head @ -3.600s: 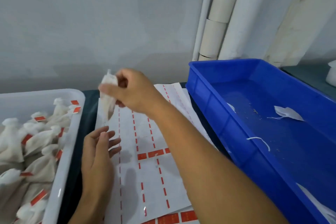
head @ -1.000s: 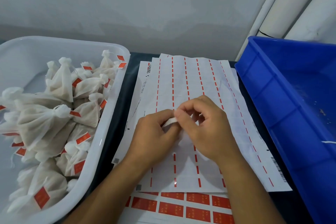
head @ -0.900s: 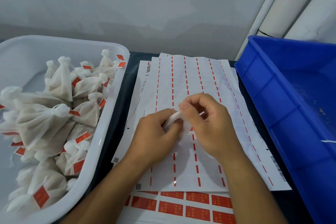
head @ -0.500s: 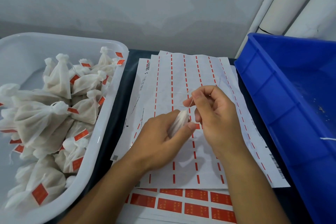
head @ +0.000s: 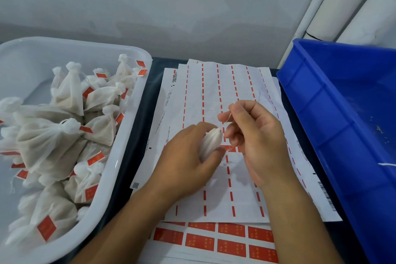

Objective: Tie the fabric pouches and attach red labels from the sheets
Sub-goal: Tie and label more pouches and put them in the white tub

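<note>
My left hand [head: 186,163] grips a small white fabric pouch [head: 211,142], its gathered top poking out between thumb and fingers. Just to its right, my right hand [head: 255,141] pinches the pouch's thin white string [head: 229,117] between thumb and forefinger and holds it up above the pouch. Both hands hover over a stack of white label sheets [head: 216,92], mostly peeled with only thin red strips left. A single red label [head: 228,148] shows on the top sheet between my hands. A lower sheet holds rows of full red labels [head: 214,240] at the front edge.
A white tub [head: 128,135] on the left holds several tied pouches with red labels. A blue bin [head: 321,113] stands at the right, with a few white scraps inside. White pipes run up the wall at the back right. The dark tabletop shows between the containers.
The view swung from the blue bin to the sheets. My hands came together over the sheets on the pouch; my right hand then drew the string up and away from its top.
</note>
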Tool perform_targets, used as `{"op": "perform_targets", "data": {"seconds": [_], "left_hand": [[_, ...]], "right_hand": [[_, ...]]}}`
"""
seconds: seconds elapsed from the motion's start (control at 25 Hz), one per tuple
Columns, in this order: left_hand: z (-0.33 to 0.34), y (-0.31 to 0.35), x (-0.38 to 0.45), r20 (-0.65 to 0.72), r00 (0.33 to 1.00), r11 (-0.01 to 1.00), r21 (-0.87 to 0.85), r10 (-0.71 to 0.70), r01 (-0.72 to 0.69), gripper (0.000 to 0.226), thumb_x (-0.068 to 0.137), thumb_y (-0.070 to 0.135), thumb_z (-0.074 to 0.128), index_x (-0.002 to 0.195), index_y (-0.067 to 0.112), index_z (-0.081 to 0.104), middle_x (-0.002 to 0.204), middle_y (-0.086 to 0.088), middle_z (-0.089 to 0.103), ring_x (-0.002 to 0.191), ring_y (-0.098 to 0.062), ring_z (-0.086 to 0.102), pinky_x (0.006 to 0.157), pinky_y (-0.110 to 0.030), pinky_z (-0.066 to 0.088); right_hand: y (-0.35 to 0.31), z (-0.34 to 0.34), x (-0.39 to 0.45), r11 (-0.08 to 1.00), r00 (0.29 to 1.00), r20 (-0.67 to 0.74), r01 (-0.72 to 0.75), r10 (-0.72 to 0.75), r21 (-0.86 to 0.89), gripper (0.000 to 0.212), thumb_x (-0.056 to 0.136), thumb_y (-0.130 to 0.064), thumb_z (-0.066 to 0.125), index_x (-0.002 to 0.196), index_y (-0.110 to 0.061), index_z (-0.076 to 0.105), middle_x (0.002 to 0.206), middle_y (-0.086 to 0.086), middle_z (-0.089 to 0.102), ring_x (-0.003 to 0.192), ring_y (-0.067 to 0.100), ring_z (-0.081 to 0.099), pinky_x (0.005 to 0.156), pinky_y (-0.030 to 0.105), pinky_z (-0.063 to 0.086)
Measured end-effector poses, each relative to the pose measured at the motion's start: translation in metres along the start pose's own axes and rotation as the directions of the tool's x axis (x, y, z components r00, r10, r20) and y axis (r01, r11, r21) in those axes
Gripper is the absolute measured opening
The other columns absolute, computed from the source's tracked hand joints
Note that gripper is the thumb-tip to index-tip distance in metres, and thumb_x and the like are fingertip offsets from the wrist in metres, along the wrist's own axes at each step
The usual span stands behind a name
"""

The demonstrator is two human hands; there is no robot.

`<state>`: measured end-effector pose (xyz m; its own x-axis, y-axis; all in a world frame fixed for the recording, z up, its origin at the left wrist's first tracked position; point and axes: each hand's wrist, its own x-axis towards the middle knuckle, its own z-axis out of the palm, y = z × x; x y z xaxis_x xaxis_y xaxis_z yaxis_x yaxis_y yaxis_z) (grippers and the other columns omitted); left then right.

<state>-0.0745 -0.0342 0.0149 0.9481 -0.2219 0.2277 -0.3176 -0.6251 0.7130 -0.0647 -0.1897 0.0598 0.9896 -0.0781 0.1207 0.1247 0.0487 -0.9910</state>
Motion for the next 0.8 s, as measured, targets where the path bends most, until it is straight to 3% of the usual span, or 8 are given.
{"op": "perform_targets", "data": {"seconds": [0.12, 0.24, 0.28, 0.36, 0.44, 0.6, 0.68, 0.8], "left_hand": [[-0.003, 0.005, 0.000, -0.067, 0.998, 0.994, -0.110, -0.009, 0.001, 0.051, 0.085, 0.063, 0.064, 0.130, 0.051, 0.044, 0.116, 0.029, 0.054, 0.106, 0.002, 0.057, 0.077, -0.010, 0.052], [-0.008, 0.011, 0.002, -0.152, 0.982, 0.964, -0.257, -0.112, 0.071, 0.011, 0.094, 0.054, 0.059, 0.101, 0.046, 0.057, 0.091, 0.019, 0.062, 0.090, -0.003, 0.062, 0.071, -0.011, 0.050], [-0.010, 0.012, 0.004, -0.083, 0.984, 0.943, -0.306, -0.161, 0.128, 0.019, 0.100, 0.056, 0.051, 0.094, 0.043, 0.063, 0.086, 0.018, 0.065, 0.084, -0.002, 0.063, 0.066, -0.011, 0.050], [-0.012, 0.015, 0.004, 0.185, 0.958, 0.875, -0.396, -0.220, 0.277, 0.051, 0.103, 0.062, 0.030, 0.089, 0.041, 0.074, 0.082, 0.016, 0.071, 0.077, 0.000, 0.066, 0.065, -0.013, 0.051], [-0.011, 0.018, 0.004, 0.351, 0.906, 0.791, -0.472, -0.237, 0.390, 0.063, 0.103, 0.064, 0.022, 0.096, 0.037, 0.078, 0.088, 0.011, 0.076, 0.078, -0.004, 0.069, 0.072, -0.018, 0.055], [-0.009, 0.015, 0.009, 0.330, 0.880, 0.575, -0.667, -0.342, 0.474, 0.055, 0.109, 0.053, 0.031, 0.100, 0.023, 0.076, 0.094, 0.003, 0.077, 0.087, -0.012, 0.071, 0.082, -0.035, 0.055], [-0.012, 0.014, 0.012, 0.306, 0.878, 0.438, -0.776, -0.367, 0.453, 0.047, 0.110, 0.039, 0.038, 0.100, 0.011, 0.074, 0.087, -0.003, 0.072, 0.083, -0.015, 0.067, 0.085, -0.039, 0.055], [-0.021, 0.014, 0.015, 0.295, 0.859, 0.180, -0.900, -0.419, 0.397, 0.032, 0.104, 0.020, 0.045, 0.111, 0.006, 0.073, 0.091, -0.006, 0.071, 0.080, -0.015, 0.067, 0.080, -0.035, 0.056]], "right_hand": [[-0.003, -0.002, -0.001, 0.999, 1.000, -0.001, 0.009, -0.009, 0.036, 0.016, 0.104, -0.021, 0.057, 0.094, -0.015, 0.069, 0.089, 0.005, 0.077, 0.066, 0.010, 0.063, 0.058, 0.021, 0.052], [-0.005, -0.003, -0.002, 1.000, 1.000, -0.007, 0.024, -0.024, 0.009, 0.018, 0.105, -0.019, 0.056, 0.094, -0.015, 0.069, 0.088, 0.004, 0.077, 0.069, 0.012, 0.065, 0.065, 0.023, 0.056], [-0.005, -0.003, -0.002, 1.000, 1.000, -0.005, 0.031, -0.031, 0.001, 0.018, 0.105, -0.018, 0.056, 0.094, -0.015, 0.069, 0.087, 0.004, 0.077, 0.070, 0.013, 0.066, 0.066, 0.024, 0.057], [-0.006, -0.003, -0.004, 0.999, 0.999, 0.013, 0.050, -0.050, -0.007, 0.016, 0.105, -0.019, 0.057, 0.094, -0.015, 0.069, 0.086, 0.003, 0.076, 0.071, 0.015, 0.067, 0.068, 0.025, 0.058], [-0.007, -0.001, -0.006, 0.996, 0.995, 0.060, 0.084, -0.083, -0.026, 0.014, 0.102, -0.022, 0.059, 0.094, -0.015, 0.068, 0.085, 0.004, 0.076, 0.070, 0.016, 0.067, 0.067, 0.025, 0.058], [-0.004, 0.005, -0.010, 0.979, 0.969, 0.204, 0.166, -0.139, -0.121, 0.010, 0.102, -0.019, 0.061, 0.098, -0.014, 0.069, 0.087, 0.004, 0.078, 0.070, 0.016, 0.071, 0.064, 0.025, 0.059], [0.000, 0.008, -0.010, 0.984, 0.963, 0.250, 0.131, -0.096, -0.124, 0.008, 0.102, -0.018, 0.062, 0.099, -0.015, 0.069, 0.088, 0.003, 0.079, 0.070, 0.016, 0.072, 0.064, 0.025, 0.059], [0.006, 0.011, -0.008, 0.991, 0.964, 0.266, 0.017, 0.019, -0.133, 0.010, 0.100, -0.020, 0.064, 0.095, -0.022, 0.071, 0.086, 0.005, 0.078, 0.067, 0.016, 0.071, 0.062, 0.024, 0.057]]}}
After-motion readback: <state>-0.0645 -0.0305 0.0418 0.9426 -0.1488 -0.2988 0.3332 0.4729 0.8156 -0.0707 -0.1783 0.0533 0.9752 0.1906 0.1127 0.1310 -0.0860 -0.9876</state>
